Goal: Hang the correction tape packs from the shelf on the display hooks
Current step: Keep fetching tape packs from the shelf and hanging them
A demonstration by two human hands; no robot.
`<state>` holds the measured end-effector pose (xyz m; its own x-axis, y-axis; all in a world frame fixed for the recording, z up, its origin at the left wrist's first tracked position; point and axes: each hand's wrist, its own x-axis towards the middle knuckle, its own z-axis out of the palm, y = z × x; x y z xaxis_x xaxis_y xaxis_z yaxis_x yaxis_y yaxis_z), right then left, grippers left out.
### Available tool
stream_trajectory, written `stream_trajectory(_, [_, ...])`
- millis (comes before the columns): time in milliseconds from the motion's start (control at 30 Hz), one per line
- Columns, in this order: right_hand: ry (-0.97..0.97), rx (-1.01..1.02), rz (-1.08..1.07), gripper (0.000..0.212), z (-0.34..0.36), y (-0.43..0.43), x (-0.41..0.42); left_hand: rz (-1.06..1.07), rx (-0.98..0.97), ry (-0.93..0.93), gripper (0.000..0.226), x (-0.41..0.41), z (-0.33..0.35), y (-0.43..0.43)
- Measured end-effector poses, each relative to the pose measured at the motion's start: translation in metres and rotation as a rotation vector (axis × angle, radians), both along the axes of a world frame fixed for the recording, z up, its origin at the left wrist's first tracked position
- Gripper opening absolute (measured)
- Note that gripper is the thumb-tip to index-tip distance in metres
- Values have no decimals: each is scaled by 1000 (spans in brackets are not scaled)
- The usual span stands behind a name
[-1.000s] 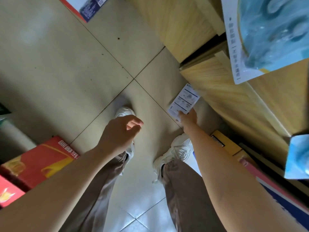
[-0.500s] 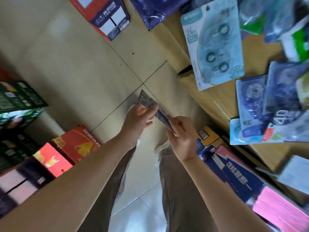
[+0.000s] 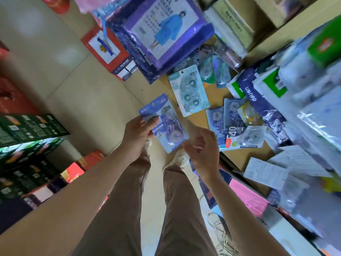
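Counting 2 hands: left hand (image 3: pixel 137 134), right hand (image 3: pixel 203 152). Counting 1 correction tape pack (image 3: pixel 166 126) in hand, min. 6 more packs (image 3: pixel 189 89) on shelf (image 3: pixel 217 97), rest too blurred. Also seeing 1 raincoat pkg (image 3: pixel 162 30), 2 shoes (image 3: pixel 180 159).

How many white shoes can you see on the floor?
2. The left shoe peeks out below the left hand, which holds the correction tape pack. The right shoe sits beside the right hand. Both are partly hidden by hands and trouser legs.

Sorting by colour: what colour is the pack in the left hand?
Blue-purple: the carded correction tape pack shows best in the head view.
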<state>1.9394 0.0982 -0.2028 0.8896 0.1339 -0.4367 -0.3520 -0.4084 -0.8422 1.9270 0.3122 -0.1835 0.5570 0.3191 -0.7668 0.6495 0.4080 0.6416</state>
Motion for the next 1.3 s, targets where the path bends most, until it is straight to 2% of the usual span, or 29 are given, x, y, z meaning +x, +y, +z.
stream_trajectory(67, [248, 142, -64, 50, 28, -8, 14, -55, -5, -16, 14, 7, 21, -7])
stream_trajectory(167, [537, 346, -44, 43, 65, -22, 27, -125, -31, -18, 11, 17, 49, -27])
stream_trajectory(233, [578, 518, -16, 40, 78, -35, 27, -178, -48, -9, 13, 20, 64, -43])
stream_trajectory(300, [599, 591, -22, 38, 87, -48, 20, -209, -92, 15, 17, 22, 74, -62])
stream_trajectory(433, [599, 510, -182, 22, 104, -70, 13, -348, -160, 91, 44, 16, 85, -94])
stream_trajectory(567, [642, 507, -290, 22, 107, -90, 5, -535, -210, 153, 55, 5, 81, -115])
stream_trajectory(700, [711, 356, -341, 14, 82, -103, 8, -565, -176, 164, 41, 15, 68, -118])
stream_trajectory(833, [704, 175, -383, 9, 36, -114, 22, -639, 10, 199, 21, 26, 47, -89])
stream_trajectory(900, [679, 119, -412, 13, 13, -116, 36, -640, 78, 232, 21, 32, 38, -67])
stream_trajectory(967, [664, 89, -408, 16, -7, -113, 55, -622, 155, 257, 35, 36, 29, -45])
stream_trajectory(1033, [654, 48, -375, 19, -30, -105, 75, -588, 207, 284, 41, 41, 21, -26])
stream_trajectory(1200, [563, -59, -265, 16, -88, -68, 125, -497, 276, 282, 14, 51, 0, 0])
stream_trajectory(1300, [426, -253, -122, 35, -113, -39, 153, -504, 302, 276, 14, 53, -11, 13])
